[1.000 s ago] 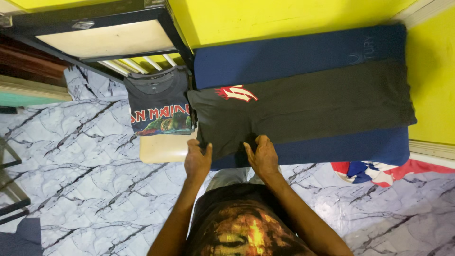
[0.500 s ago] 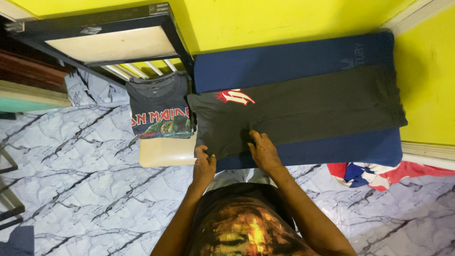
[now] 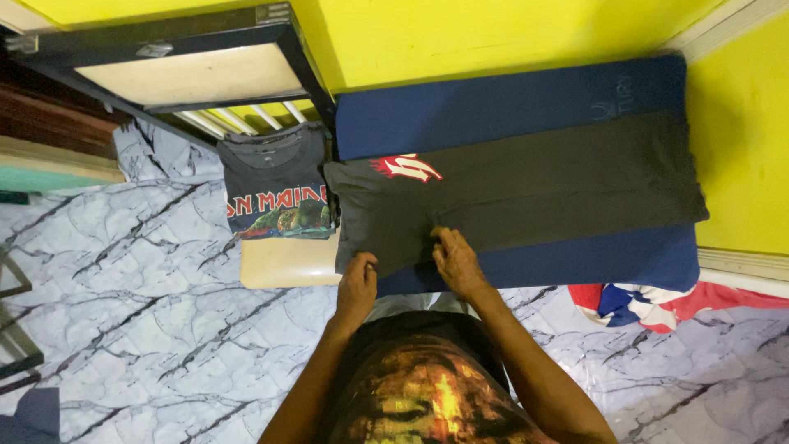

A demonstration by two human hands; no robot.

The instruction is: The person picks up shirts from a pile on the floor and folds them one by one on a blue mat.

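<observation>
Both hands on the near edge of a dark shirt laid flat on a blue mat.

L hand [image 3: 357,284]: fingers [image 3: 367,261] curled narrow, pinching the dark T-shirt [image 3: 526,193] hem at its 7 o'clock corner. R hand [image 3: 458,263]: fingers spread wide, pressing flat on the cloth just beside it. Shirt lies lengthwise on the blue mat [image 3: 509,103], red-white print at 10 o'clock. Folded grey printed tee [image 3: 278,193] on a pale stool [image 3: 283,263] at 9 o'clock. Marble-look floor [image 3: 140,304] below.
</observation>
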